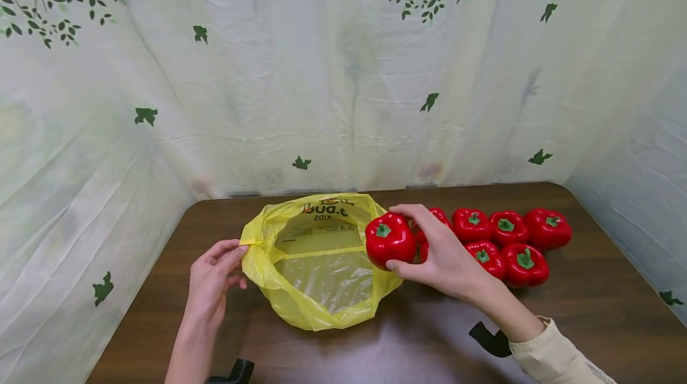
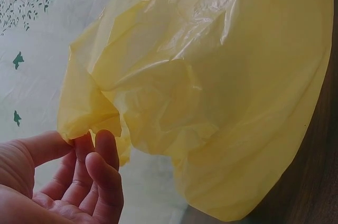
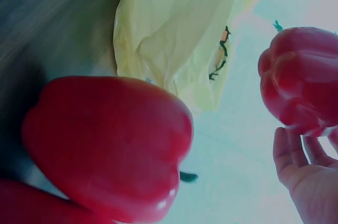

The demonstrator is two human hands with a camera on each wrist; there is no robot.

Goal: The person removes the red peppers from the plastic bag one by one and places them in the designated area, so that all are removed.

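Note:
A yellow plastic bag stands on the table with its mouth wide, and no contents show inside. My left hand pinches the left edge of its rim between thumb and fingers, as the left wrist view of the bag also shows. At the bag's right rim, my right hand grips a red bell pepper with a green stem, held up off the table. In the right wrist view that pepper sits in the fingers, while another bell pepper fills the foreground.
Several more red bell peppers stand in two rows on the brown wooden table, right of the bag. Black strap-like pieces show near both wrists. A pale curtain with leaf prints hangs behind and beside the table.

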